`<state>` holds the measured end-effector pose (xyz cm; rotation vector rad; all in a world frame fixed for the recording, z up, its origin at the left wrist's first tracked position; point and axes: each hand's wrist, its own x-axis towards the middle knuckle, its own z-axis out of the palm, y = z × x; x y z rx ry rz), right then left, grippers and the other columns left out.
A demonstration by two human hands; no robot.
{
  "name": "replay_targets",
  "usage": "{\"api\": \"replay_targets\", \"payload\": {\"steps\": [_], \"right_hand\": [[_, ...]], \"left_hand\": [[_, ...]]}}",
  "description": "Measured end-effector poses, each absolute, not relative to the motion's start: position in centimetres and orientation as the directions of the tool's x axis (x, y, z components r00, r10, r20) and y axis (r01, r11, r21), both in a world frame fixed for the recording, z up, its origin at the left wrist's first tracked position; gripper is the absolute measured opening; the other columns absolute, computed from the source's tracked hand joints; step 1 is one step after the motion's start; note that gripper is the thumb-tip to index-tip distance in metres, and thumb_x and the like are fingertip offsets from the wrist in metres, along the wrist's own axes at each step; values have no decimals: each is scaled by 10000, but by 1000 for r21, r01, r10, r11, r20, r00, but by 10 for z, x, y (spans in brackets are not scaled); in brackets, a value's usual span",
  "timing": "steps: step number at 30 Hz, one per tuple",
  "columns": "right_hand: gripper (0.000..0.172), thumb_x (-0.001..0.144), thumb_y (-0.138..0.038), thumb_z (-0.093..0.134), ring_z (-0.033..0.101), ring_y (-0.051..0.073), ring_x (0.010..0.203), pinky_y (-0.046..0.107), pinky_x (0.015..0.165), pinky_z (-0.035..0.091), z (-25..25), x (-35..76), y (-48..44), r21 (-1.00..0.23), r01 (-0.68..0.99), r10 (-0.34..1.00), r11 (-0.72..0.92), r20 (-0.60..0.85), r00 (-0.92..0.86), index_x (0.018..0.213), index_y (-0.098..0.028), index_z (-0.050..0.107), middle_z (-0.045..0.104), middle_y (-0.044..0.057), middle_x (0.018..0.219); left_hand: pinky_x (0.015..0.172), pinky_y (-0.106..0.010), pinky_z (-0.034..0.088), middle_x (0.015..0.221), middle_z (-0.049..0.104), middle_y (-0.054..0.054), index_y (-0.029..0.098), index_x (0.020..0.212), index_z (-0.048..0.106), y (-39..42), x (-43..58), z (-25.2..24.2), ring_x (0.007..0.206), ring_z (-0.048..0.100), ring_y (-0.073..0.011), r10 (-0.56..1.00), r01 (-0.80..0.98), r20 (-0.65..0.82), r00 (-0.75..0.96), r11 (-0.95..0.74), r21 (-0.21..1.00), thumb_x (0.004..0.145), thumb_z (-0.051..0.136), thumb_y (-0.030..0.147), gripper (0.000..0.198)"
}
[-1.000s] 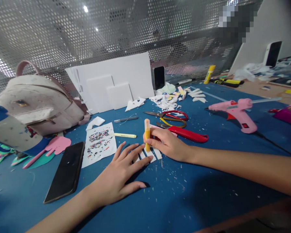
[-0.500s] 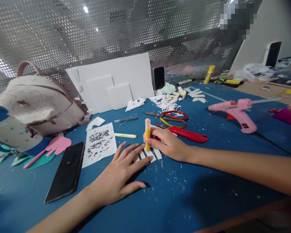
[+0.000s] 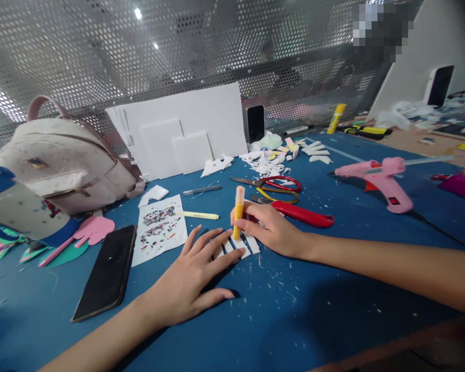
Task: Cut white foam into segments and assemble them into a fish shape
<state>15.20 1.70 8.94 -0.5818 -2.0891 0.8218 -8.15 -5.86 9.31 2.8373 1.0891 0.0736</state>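
My right hand (image 3: 273, 231) is closed around a yellow marker (image 3: 238, 211), held nearly upright with its pale translucent end up. The marker's lower end meets one of several white foam strips (image 3: 252, 244) lying side by side on the blue table. My left hand (image 3: 194, 276) lies flat with fingers spread, its fingertips resting on the strips and covering part of them. Behind my right hand lie a red-handled cutter (image 3: 304, 214) and scissors (image 3: 282, 184). A pale yellow pen (image 3: 199, 215) lies beyond my left fingers.
A phone (image 3: 107, 274) and a paper with coloured crumbs (image 3: 160, 232) lie at left, near a backpack (image 3: 65, 160). White boards (image 3: 225, 113) stand at the back, beside foam scraps (image 3: 265, 163). At right is a pink glue gun (image 3: 387, 181) with a cord.
The marker's top has tilted slightly to the right in my right hand. My left hand stays on the strips. The whole view has shifted very slightly.
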Motion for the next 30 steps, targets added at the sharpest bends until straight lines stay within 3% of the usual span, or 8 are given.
{"api": "replay_targets", "payload": {"steps": [17, 30], "right_hand": [[203, 1009, -286, 505, 512, 117, 671, 264, 645, 400, 89, 153, 16, -697, 150, 629, 701, 504, -593, 895, -146, 598, 600, 19, 844], [271, 1027, -340, 500, 523, 144, 745, 274, 681, 400, 86, 152, 18, -639, 206, 603, 741, 498, -623, 884, -134, 602, 585, 36, 853]], "left_hand": [[1200, -646, 116, 1620, 232, -8, 378, 1550, 183, -60, -82, 93, 1494, 176, -302, 664, 659, 14, 747, -744, 115, 976, 373, 640, 659], [1193, -657, 132, 1612, 262, -30, 362, 1553, 194, -60, -82, 95, 1477, 223, -328, 659, 650, 39, 752, -749, 131, 974, 397, 625, 668]]}}
